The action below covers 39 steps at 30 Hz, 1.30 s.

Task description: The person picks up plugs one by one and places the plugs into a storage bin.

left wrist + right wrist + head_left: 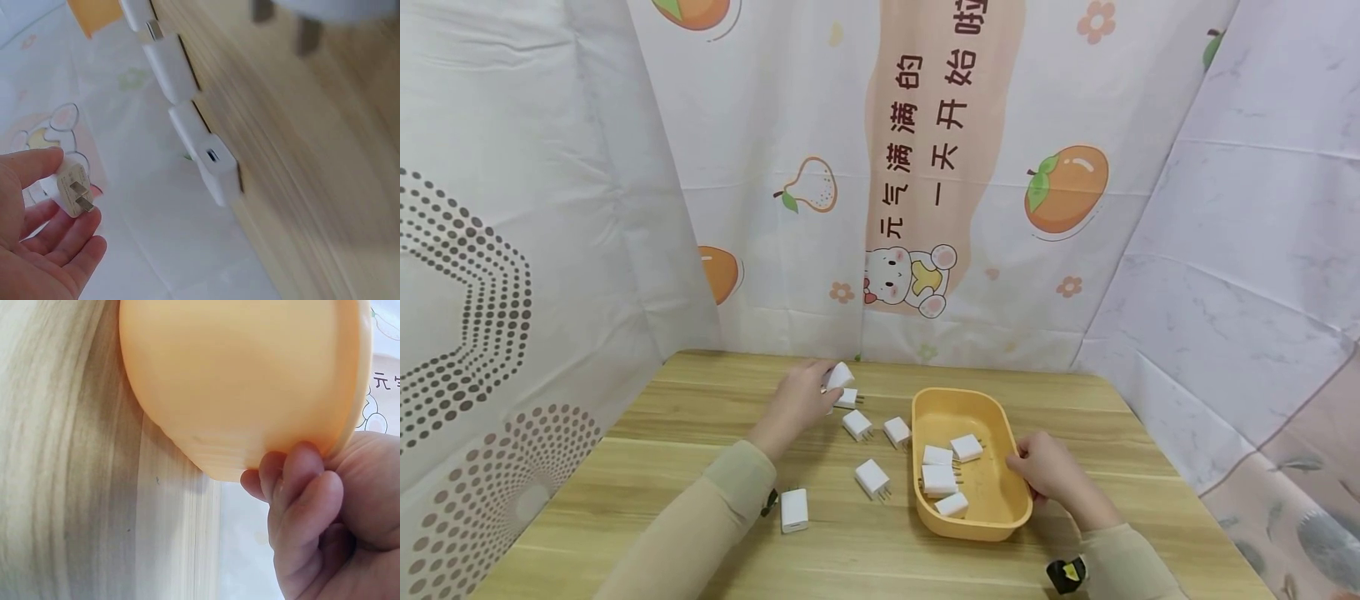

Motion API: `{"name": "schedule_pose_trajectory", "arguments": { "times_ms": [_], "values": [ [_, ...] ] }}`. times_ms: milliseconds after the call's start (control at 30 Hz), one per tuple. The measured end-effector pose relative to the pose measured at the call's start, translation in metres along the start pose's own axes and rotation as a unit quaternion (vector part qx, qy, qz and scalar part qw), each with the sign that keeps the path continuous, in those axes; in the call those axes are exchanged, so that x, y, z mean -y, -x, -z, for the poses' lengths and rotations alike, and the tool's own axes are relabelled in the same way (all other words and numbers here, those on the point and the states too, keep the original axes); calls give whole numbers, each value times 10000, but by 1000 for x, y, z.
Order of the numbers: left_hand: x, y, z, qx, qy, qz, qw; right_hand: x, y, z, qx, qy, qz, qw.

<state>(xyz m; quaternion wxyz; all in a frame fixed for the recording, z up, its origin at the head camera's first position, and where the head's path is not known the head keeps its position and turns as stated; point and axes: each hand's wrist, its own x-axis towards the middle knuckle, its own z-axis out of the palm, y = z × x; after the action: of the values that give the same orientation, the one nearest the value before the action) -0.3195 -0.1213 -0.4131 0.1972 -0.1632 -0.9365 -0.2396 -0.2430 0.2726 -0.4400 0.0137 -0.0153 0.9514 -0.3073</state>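
In the head view my left hand [797,398] is at the table's far side, pinching a white USB wall charger [840,376] between thumb and fingers. The left wrist view shows the two metal prongs of this charger [74,189] facing out from the fingers. Just below that hand lies another white charger [849,398]. My right hand [1051,468] grips the right side wall of a yellow plastic bin [992,492], thumb at the rim and fingers curled outside. Several white chargers [939,480] lie inside the bin, mostly toward its left.
More chargers are scattered left of the bin: one [857,425] near the left hand, one [897,432] beside the bin wall, one [872,479] mid-table and one [793,510] near the left forearm. A printed cloth [805,275] hangs behind the wooden table [850,567].
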Motion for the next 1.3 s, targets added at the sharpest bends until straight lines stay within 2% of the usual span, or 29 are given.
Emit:
{"name": "schedule_pose_trajectory", "arguments": {
  "times_ms": [433, 667, 1033, 1167, 1300],
  "values": [
    [-40, 5, -3, 39, 184, -827, 9964, 0, -1, -1, -13, -31, -27, 10000],
    [-61, 7, -8, 306, 427, -1062, 9930, 1, 0, 0, -6, -27, -30, 10000],
    [-84, 6, -24, 768, 467, -1347, 9868, 0, 0, 0, -2, -53, -16, 10000],
    [-91, 7, -29, 954, 388, -1367, 9852, 0, 0, 0, 5, -62, -8, 10000],
    [-97, 6, -34, 937, 152, -1529, 9837, -1, 0, 0, 10, -66, -10, 10000]
  ]
}}
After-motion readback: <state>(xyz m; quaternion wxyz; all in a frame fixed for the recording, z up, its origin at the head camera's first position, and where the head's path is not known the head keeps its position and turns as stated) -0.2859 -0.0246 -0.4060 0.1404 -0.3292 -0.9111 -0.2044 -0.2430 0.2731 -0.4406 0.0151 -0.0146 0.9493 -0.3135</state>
